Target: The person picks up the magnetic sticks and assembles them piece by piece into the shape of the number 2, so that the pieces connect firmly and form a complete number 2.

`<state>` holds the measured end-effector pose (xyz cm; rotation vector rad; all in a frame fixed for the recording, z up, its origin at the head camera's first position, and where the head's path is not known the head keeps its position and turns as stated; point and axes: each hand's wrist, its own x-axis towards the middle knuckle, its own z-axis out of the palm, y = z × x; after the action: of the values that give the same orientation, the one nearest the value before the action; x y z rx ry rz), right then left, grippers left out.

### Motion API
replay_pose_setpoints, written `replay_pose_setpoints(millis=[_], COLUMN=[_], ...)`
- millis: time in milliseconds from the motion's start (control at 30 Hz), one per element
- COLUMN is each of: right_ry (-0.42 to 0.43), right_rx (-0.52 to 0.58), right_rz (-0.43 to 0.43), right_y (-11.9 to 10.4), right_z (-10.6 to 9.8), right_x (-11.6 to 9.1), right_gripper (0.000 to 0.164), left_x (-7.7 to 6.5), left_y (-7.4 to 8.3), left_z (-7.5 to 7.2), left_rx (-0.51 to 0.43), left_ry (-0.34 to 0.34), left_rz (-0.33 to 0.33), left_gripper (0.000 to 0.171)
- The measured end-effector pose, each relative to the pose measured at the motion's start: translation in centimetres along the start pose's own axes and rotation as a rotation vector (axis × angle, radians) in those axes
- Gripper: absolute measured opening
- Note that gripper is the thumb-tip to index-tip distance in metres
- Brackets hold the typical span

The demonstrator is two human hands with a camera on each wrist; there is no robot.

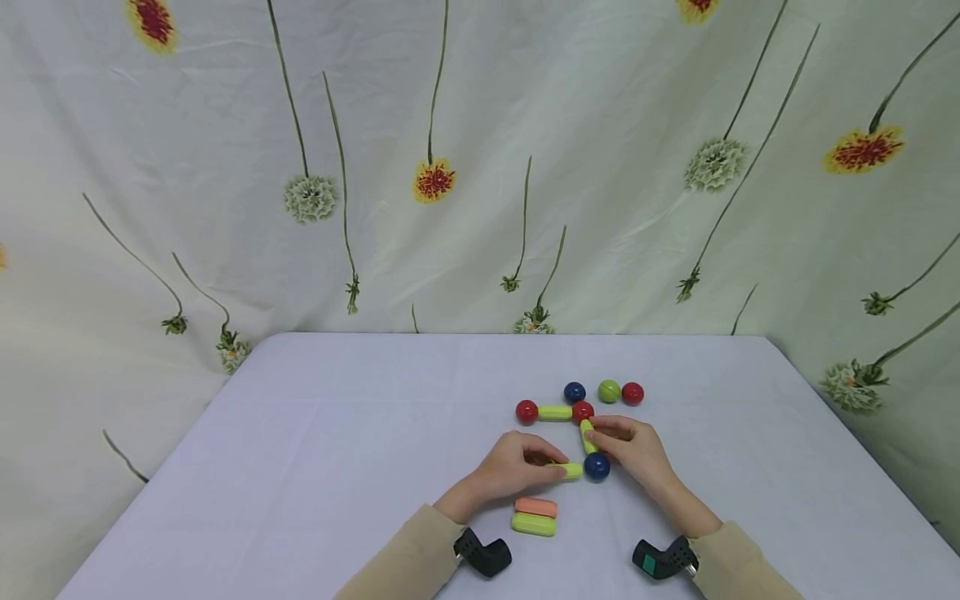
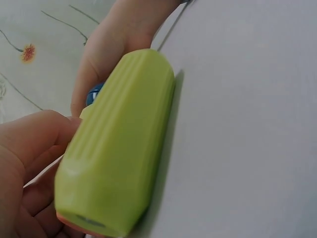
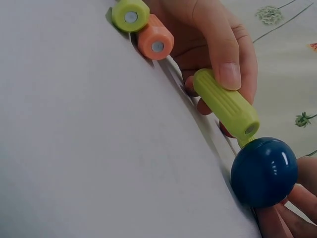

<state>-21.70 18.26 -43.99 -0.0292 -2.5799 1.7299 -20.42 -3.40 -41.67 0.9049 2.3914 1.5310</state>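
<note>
Your left hand is pinching the first rod between thumb and fingers, toward its left end; the right end is projecting past the fingertips. Your right hand is gripping the second rod, with the thumb lying along its side. Neither hand is standing wide.

The blue ball is sitting at the near end of the second rod, just right of the first rod's projecting end. You cannot tell from these views whether that end is touching the ball.

Alignment: the first rod's long axis is running roughly left to right, aiming its end at the blue ball. The second rod's axis is running away from you to the red ball, so the two axes are standing roughly square. Your right hand is lying nearer the blue ball, on its right; your left hand is lying farther off, on its left, with the first rod spanning toward it.

A third rod is extending left from the red ball. Beside your left wrist, an orange rod and a green rod are lying together.
</note>
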Motion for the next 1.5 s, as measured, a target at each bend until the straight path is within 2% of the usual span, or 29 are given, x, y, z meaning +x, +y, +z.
replay_pose_setpoints(millis=[167,300,367,600,700,867,1100,1300,1367,1500], right_ry=[-0.001,-0.002,0.000,-0.003,-0.019,-0.088,-0.199,-0.286,-0.310,-0.364], right_rx=[-0.008,-0.017,-0.017,-0.008,-0.006,-0.009,-0.095,-0.092,-0.092,-0.083], right_rz=[-0.005,-0.009,-0.007,-0.003,-0.008,-0.022,-0.037,-0.075,-0.098,-0.132], right_y=[-0.1,-0.1,-0.1,0.0,0.1,0.4,0.1,-0.1,-0.1,0.0], right_z=[0.0,-0.1,0.0,0.0,-0.1,-0.6,-1.6,-2.3,-2.6,-3.1], right_x=[-0.1,-0.2,-0.2,-0.2,-0.1,0.2,0.3,0.3,0.4,0.5], right_gripper=[0.037,0.039,0.039,0.039,0.039,0.042,0.049,0.051,0.050,0.046], left_x=[0.7,0.9,0.8,-0.1,-0.3,-0.4,-0.4,-0.3,-0.1,0.5], left_y=[-2.5,-3.0,-2.7,0.7,1.2,1.2,1.2,1.0,0.6,-1.3], left_z=[0.7,0.8,0.8,0.2,0.1,0.1,0.2,0.3,0.4,0.9], left_rx=[0.017,0.018,0.022,0.011,0.024,0.023,0.004,0.011,0.021,0.028], left_ry=[0.006,0.000,0.003,0.007,0.007,0.016,0.029,0.025,0.024,0.036], left_rz=[0.008,0.017,0.007,-0.009,-0.019,-0.020,-0.013,-0.020,-0.028,-0.028], left_gripper=[0.014,0.014,0.013,0.014,0.014,0.014,0.014,0.014,0.014,0.014])
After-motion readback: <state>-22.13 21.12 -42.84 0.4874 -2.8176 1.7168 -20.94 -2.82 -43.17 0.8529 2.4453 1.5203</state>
